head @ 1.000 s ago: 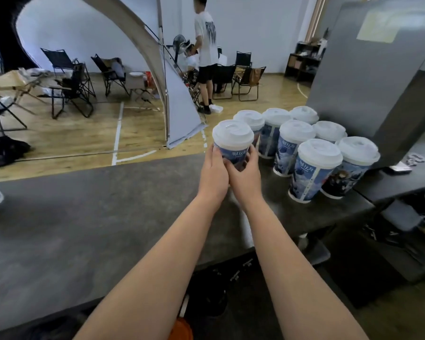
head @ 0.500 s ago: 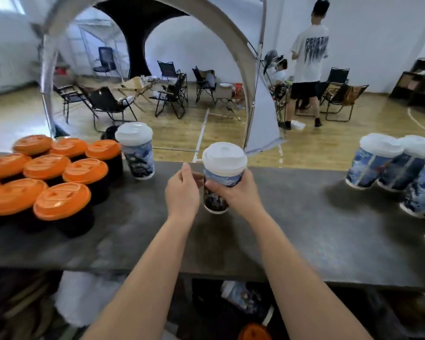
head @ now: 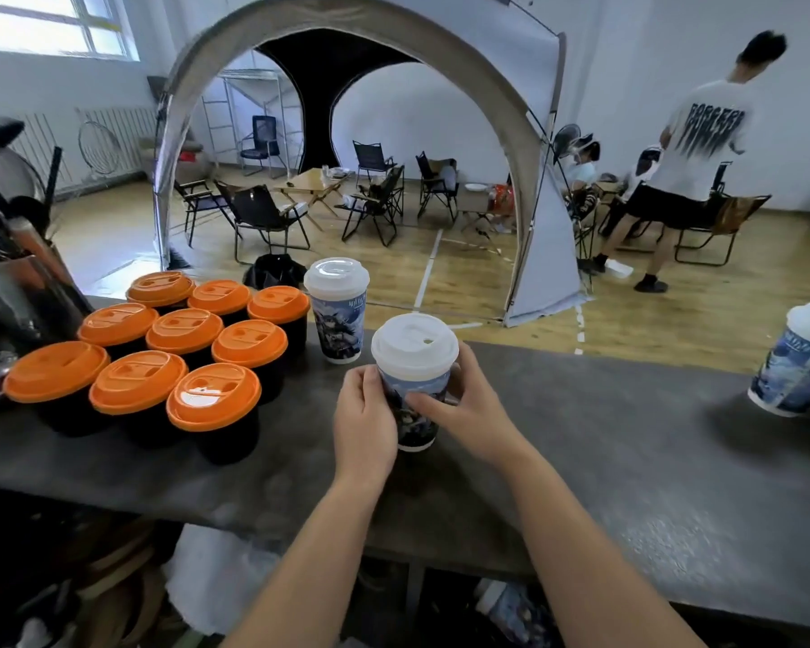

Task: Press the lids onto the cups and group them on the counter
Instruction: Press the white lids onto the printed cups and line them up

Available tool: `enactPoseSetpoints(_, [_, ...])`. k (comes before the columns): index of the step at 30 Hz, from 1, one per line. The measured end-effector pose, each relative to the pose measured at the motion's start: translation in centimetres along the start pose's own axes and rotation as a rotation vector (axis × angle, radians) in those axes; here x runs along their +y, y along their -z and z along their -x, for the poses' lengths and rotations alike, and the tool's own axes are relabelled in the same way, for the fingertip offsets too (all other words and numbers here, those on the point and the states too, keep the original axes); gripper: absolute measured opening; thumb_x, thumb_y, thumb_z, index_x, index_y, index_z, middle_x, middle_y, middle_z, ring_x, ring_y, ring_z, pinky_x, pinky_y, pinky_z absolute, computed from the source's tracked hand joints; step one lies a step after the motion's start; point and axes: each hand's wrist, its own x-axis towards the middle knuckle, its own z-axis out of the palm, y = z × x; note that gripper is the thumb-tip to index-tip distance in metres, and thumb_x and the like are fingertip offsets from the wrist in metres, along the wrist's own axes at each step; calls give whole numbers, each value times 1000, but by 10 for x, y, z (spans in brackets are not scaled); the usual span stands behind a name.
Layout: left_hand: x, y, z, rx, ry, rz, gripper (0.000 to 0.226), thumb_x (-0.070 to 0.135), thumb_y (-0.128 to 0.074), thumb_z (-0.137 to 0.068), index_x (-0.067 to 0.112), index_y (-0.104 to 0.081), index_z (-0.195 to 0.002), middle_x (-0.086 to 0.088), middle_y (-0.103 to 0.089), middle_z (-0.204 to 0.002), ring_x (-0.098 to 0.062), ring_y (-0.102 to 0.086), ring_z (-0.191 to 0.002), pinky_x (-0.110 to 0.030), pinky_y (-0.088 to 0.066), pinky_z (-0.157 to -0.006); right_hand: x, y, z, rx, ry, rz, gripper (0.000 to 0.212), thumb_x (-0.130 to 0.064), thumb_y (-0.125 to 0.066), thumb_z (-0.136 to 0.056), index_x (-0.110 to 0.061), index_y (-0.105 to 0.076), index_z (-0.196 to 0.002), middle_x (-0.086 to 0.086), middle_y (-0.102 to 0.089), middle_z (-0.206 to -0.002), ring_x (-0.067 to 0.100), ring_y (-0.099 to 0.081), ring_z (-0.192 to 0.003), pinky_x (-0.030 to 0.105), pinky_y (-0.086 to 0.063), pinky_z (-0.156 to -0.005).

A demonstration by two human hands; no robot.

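- One printed cup (head: 410, 413) with a white lid (head: 414, 344) pressed on, upright at the middle of the dark worktop (head: 604, 460), base apparently touching the surface.
- Held from both sides: left hand (head: 365, 420) against the cup's left wall, fingers (head: 370, 385) curled round the sleeve; right hand (head: 471, 411) wrapped round the right wall, thumb laid across the printed front.
- A second printed cup (head: 340, 327), also white-lidded, upright just behind and to the left of the held one, apart from it.
- Nine black cups with orange lids (head: 214, 402) grouped in three rows of three on the left of the worktop; nearest orange lid close to the second printed cup.
- At the right edge, one more printed white-lidded cup (head: 793, 371) partly cut off, with a sliver of another beside it; well apart from the held cup. Count beyond these two cannot be told.
- Far left: a metal container (head: 10, 292) with dark utensils standing in it.
- Beyond the worktop: a grey arched tent (head: 541, 217), several folding chairs (head: 263, 217) and a low wooden table (head: 316, 184) on a wooden floor.
- One standing person (head: 693, 161) in a white printed shirt and black shorts at the right rear, blurred.
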Motion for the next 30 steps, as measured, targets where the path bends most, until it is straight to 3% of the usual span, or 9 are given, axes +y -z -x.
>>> enactPoseSetpoints(6, [-6, -2, 20, -28, -52, -54, 24, 32, -35, -106, 28, -57, -114, 7, -56, -114, 9, -53, -100, -21, -44, -90, -4, 18, -3, -109, -45, -12, 70, -12, -73, -81, -40, -40, -137, -16, -56, -134, 6, -50, -129, 36, -43, -108])
enactPoseSetpoints(9, [5, 3, 16, -7, -50, -79, 25, 33, -36, -105, 26, -56, -118, 8, -55, -118, -2, -53, -109, -23, -40, -92, -6, 24, -2, -183, -44, 15, 91, -5, -64, -86, -38, -13, -153, -28, -49, -138, -8, -44, -129, 30, -39, -110])
enactPoseSetpoints(11, [17, 9, 5, 21, -85, -70, 29, 33, -37, -105, 25, -53, -127, 9, -54, -125, -6, -50, -118, -25, -37, -99, -10, 27, -2, -155, -11, -22, 90, -1, -52, -88, -36, -3, -155, -40, -46, -132, -16, -42, -126, 24, -38, -107])
enactPoseSetpoints(13, [34, 13, -9, -4, -179, -45, 33, 31, -37, -106, 24, -51, -135, 9, -54, -132, -5, -48, -124, -24, -37, -105, -16, 25, -2, -2, 41, -122, 77, -16, -48, -84, -46, -21, -148, -27, -47, -140, -4, -41, -134, 30, -38, -108])
enactPoseSetpoints(15, [47, 11, -22, -94, -255, -36, 36, 28, -35, -107, 25, -49, -140, 12, -51, -138, -1, -45, -129, -17, -34, -106, -22, 15, -4, 152, 72, -125, 47, -44, -47, -83, -65, -41, -125, -11, -48, -142, 7, -43, -134, 36, -39, -108])
enactPoseSetpoints(17, [50, 3, -35, -203, -270, -43, 36, 27, -33, -107, 29, -51, -139, 14, -51, -139, 0, -43, -131, -18, -33, -109, -21, 2, -7, 201, 76, -31, 37, -56, -41, -88, -58, -50, -124, -14, -53, -138, 6, -48, -129, 41, -41, -109])
enactPoseSetpoints(21, [37, -11, -38, -303, -189, 31, 36, 27, -33, -105, 26, -64, -124, 6, -66, -125, -8, -59, -120, -40, -44, -108, -14, -11, -18, 304, 109, -15, 36, -34, -32, -104, -30, -55, -131, -12, -63, -124, 5, -56, -118, 38, -46, -104])
enactPoseSetpoints(25, [23, -19, -26, -164, -222, 122, 39, 35, -32, -99, 26, -66, -116, 5, -69, -115, -12, -63, -112, -41, -50, -100, -7, -23, -24, 413, 176, -84, 35, -26, -28, -103, -22, -60, -117, -10, -67, -107, 6, -62, -103, 25, -48, -87])
enactPoseSetpoints(30, [15, -25, -29, -67, -369, 156, 37, 20, -30, -97, 14, -65, -109, 1, -70, -105, -19, -64, -104, -43, -52, -91, -2, -27, -29, 462, 230, -110, 34, -20, -29, -97, -17, -61, -109, -10, -68, -101, 14, -63, -98, 32, -51, -83])
